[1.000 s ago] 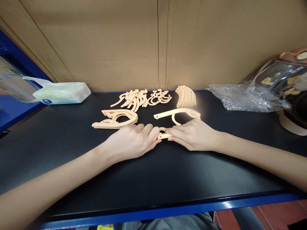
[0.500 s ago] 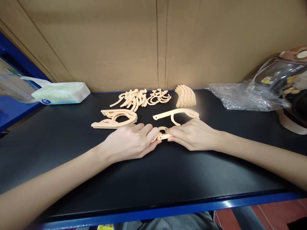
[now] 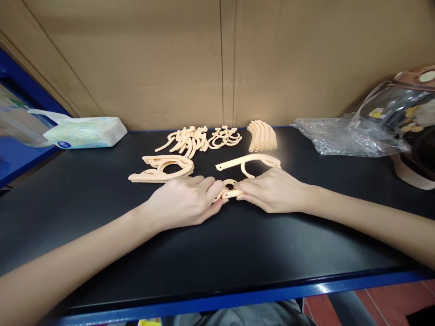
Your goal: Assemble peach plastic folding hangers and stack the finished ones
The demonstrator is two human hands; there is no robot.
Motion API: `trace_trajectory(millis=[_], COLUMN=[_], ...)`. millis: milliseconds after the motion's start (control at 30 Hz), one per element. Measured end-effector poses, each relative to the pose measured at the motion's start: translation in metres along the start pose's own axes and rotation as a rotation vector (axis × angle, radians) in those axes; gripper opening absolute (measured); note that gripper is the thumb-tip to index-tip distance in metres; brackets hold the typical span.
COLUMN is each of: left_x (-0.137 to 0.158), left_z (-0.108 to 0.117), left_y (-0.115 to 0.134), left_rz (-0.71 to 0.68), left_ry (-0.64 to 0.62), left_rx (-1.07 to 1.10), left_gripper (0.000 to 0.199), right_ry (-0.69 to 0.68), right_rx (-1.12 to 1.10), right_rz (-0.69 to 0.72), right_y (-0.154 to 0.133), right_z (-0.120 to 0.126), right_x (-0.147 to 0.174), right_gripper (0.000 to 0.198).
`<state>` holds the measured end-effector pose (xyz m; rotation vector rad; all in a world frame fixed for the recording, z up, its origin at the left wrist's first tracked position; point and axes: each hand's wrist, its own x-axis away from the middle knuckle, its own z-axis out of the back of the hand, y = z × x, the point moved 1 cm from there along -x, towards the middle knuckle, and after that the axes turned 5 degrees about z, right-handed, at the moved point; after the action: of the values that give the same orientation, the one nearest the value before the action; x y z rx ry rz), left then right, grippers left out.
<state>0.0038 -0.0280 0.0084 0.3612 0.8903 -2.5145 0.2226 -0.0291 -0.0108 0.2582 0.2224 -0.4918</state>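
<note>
L grip [image 3: 190, 199], R grip [image 3: 272, 191] in pinch on beige pcs [image 3: 231, 194], far-R brn-trim clr bag [image 3: 390, 100], contents unclear

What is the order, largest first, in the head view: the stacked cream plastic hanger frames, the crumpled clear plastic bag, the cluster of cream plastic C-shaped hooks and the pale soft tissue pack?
1. Clear plastic bag
2. Tissue pack
3. Hanger frames
4. Hook cluster
</note>
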Motion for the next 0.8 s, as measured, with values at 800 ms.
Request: trace_trajectory(millis=[800], left_x=[0.0006], left_z=[-0.0026], left_y=[-0.0004], left_rz=[0.053], left_ry=[-0.002], left_rx=[0.177], left_gripper=[0.029], right_ry=[-0.058], right_rx=[-0.021], right_rz=[0.0], right_y=[-0.0004], right_z=[-0.0001], right_x=[-0.0012], right_gripper=[0.042])
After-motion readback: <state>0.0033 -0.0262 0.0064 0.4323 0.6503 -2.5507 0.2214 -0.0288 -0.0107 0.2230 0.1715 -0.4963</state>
